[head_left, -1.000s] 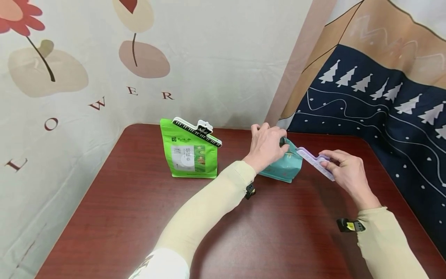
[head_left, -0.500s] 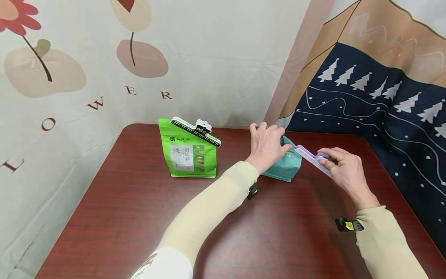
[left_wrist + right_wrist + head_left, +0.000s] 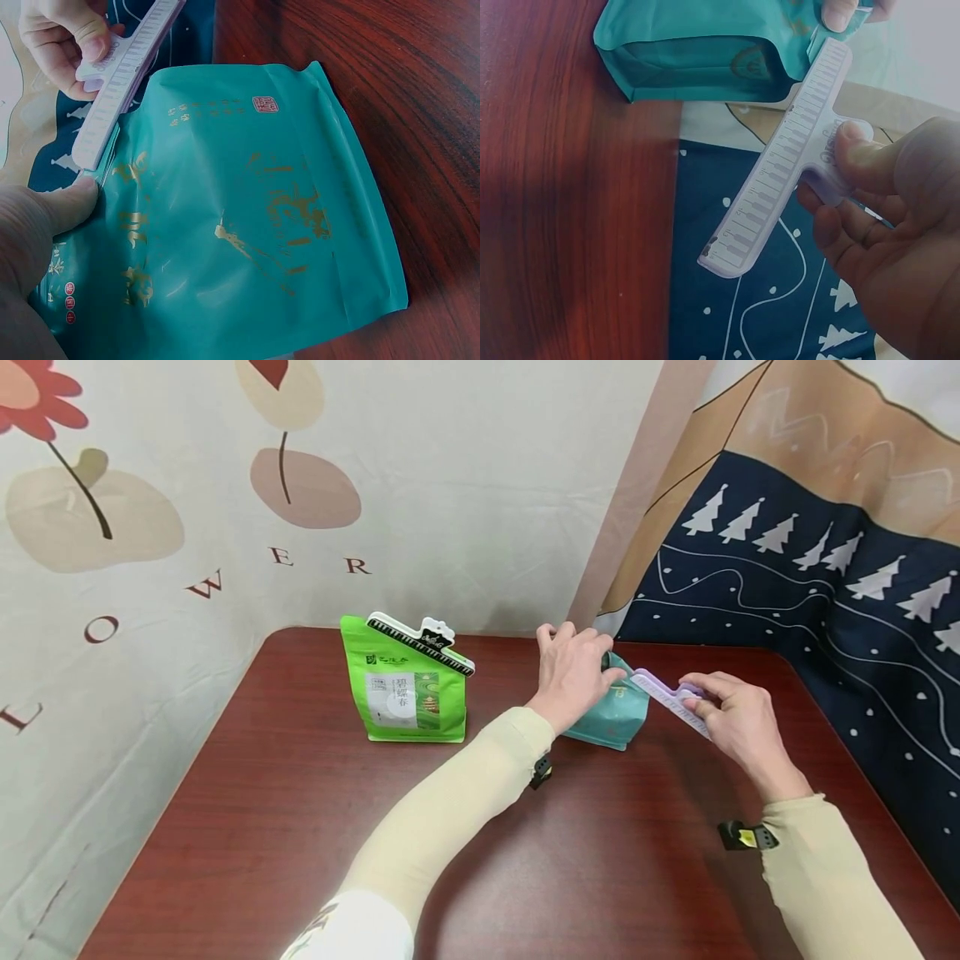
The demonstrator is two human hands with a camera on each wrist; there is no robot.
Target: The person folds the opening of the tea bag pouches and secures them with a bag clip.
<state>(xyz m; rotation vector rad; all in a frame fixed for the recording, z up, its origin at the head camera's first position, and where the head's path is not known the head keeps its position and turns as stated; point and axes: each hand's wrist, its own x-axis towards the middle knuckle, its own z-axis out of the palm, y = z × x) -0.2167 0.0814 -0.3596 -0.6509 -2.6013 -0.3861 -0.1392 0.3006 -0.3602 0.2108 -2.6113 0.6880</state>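
Observation:
A teal foil bag with gold lettering stands on the table at the right back. My left hand grips its folded top, the thumb pressing the edge in the left wrist view. Between thumb and fingers, my right hand pinches the handle of a lilac bag clip printed with piano keys. One end of the clip overlaps the bag's top corner, close to the left thumb. Most of the left fingers are hidden behind the bag in the left wrist view.
Left of the teal bag, a green tea bag stands upright with a black and white clip set slantwise across its top. The reddish-brown wooden table meets a printed cloth behind and a navy tree-patterned cloth at right.
My right hand has shifted slightly left with the lilac clip, bringing its end further over the bag's corner. The left hand keeps its hold almost unmoved.

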